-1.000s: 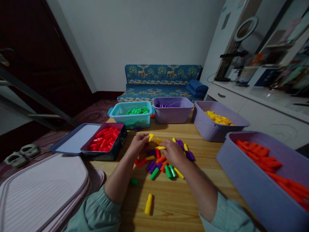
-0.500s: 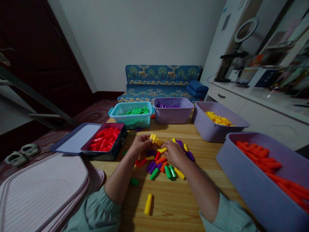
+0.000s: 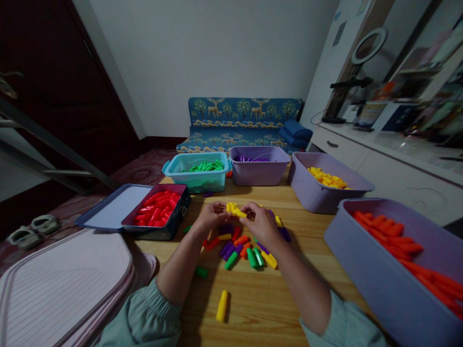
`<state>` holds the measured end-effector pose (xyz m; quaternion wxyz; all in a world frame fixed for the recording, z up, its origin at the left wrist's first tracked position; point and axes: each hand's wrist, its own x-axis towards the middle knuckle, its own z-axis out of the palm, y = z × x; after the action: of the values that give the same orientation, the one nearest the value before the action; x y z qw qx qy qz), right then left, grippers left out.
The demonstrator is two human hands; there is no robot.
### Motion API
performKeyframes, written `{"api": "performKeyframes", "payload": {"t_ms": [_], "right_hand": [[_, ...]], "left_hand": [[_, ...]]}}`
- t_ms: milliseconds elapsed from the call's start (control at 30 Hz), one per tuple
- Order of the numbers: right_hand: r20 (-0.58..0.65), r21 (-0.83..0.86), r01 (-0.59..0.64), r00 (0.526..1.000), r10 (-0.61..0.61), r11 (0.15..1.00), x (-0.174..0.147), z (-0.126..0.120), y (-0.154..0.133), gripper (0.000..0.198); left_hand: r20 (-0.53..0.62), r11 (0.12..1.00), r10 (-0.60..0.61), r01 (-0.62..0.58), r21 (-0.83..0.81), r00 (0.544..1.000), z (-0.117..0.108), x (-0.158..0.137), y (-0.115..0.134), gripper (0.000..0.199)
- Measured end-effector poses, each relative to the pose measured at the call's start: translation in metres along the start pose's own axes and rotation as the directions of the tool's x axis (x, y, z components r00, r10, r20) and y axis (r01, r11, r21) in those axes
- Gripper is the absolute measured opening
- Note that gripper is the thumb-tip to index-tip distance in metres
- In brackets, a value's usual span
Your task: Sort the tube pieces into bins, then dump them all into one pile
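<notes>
My left hand (image 3: pixel 211 216) is closed around several short yellow plastic tubes (image 3: pixel 232 207), held together just above the table. My right hand (image 3: pixel 261 222) pinches another yellow tube (image 3: pixel 239 213) and brings it against that bunch, so the hands nearly meet. Beneath and in front of them lies a loose pile of similar tubes: green (image 3: pixel 255 258), purple (image 3: pixel 227 250), orange (image 3: pixel 241 239) and yellow (image 3: pixel 269 259). Nearer to me a single yellow tube (image 3: pixel 222 306), narrower at one end, lies apart. A green tube (image 3: pixel 201 272) rests by my left forearm.
On the wooden table (image 3: pixel 260 299) stand a turquoise bin (image 3: pixel 197 182) of green tubes, a purple bin (image 3: pixel 258 174) of purple ones, another bin (image 3: pixel 311 193) of yellow ones and a large bin (image 3: pixel 369 262) of orange ones. An open case (image 3: pixel 152 233) holds red tubes.
My right hand has risen from the pile with a yellow tube and moved to the bunch in my left hand. The left hand has hardly moved.
</notes>
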<state>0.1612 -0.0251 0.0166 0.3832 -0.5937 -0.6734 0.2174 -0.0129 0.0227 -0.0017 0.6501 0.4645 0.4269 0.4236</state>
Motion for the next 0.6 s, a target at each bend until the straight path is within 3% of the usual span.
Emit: {"api": "performKeyframes", "payload": {"t_ms": [133, 300, 600], "right_hand": [[0.044, 0.225, 0.001, 0.999, -0.012, 0.974, 0.001, 0.006, 0.003, 0.036], [0.122, 0.209, 0.006, 0.992, -0.032, 0.978, 0.0, 0.005, 0.004, 0.023], [0.072, 0.364, 0.005, 0.997, -0.033, 0.932, -0.002, 0.009, 0.0, 0.035]], "left_hand": [[0.052, 1.0, -0.011, 0.01, 0.016, 0.999, 0.004, -0.004, 0.005, 0.053], [0.135, 0.999, 0.005, -0.011, 0.049, 0.991, 0.006, -0.01, 0.011, 0.047], [0.172, 0.963, 0.076, -0.117, 0.244, 0.982, 0.008, -0.011, 0.014, 0.033]]}}
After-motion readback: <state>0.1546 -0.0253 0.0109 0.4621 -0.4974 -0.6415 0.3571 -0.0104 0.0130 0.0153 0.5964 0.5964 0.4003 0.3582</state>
